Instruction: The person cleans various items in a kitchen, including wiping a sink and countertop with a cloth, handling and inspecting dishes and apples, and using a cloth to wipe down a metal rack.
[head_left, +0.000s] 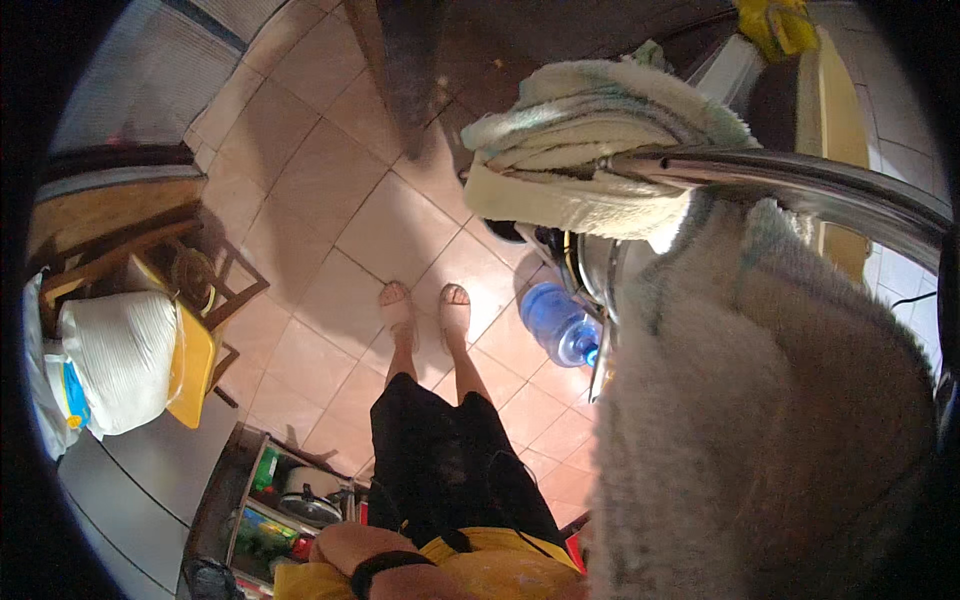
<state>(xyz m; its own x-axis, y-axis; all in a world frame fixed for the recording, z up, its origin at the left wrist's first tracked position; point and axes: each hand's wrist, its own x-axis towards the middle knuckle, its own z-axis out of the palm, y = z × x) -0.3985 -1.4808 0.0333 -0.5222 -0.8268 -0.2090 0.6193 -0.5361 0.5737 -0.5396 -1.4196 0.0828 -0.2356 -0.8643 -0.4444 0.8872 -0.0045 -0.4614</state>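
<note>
Neither of my hands can be made out; a forearm with a black band (394, 562) crosses my yellow shirt (495, 555) at the bottom. Close to the camera at the right hangs a large, fuzzy, greyish cloth (750, 390), blurred in part. Above it, a folded cream towel (577, 187) lies around the end of a curved metal bar (795, 176). My feet in sandals (454, 307) stand on the tiled floor (397, 225).
A blue water jug (559, 322) lies at the right on the floor. To the left are a wooden chair (236, 277) and a white plastic-wrapped pack (120, 360). A shelf at the lower left holds a lidded pot (311, 502). Yellow cloth (776, 26) is at the top right.
</note>
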